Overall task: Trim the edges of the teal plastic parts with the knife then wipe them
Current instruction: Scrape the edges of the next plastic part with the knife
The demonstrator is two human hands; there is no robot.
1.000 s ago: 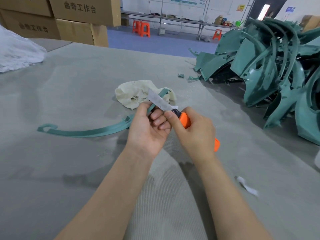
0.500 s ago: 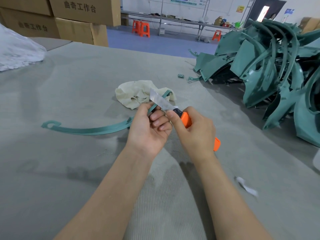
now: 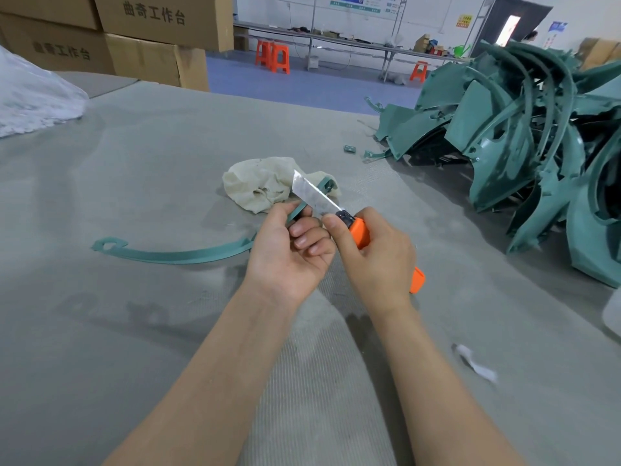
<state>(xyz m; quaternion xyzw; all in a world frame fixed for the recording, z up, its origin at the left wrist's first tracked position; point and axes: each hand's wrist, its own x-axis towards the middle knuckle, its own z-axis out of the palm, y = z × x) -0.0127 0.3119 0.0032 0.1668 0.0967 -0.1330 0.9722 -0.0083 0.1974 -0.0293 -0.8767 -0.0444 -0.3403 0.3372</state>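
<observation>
While the long curved teal strip (image 3: 174, 255) stretches leftward over the grey desk (image 3: 134, 163), I see my left hand (image 3: 285, 253) holding it near its far end, fingers (image 3: 304, 230) curled round it. My right hand (image 3: 376, 260) grips the orange knife (image 3: 360, 232), fingers wrapped round the handle, its bare blade (image 3: 311, 193) laid across the strip just beyond the left hand. A crumpled cream cloth (image 3: 258, 186) lies just behind. A heap of teal parts (image 3: 521, 146) sits to the right, and a white scrap (image 3: 473, 364) lies near my right forearm.
</observation>
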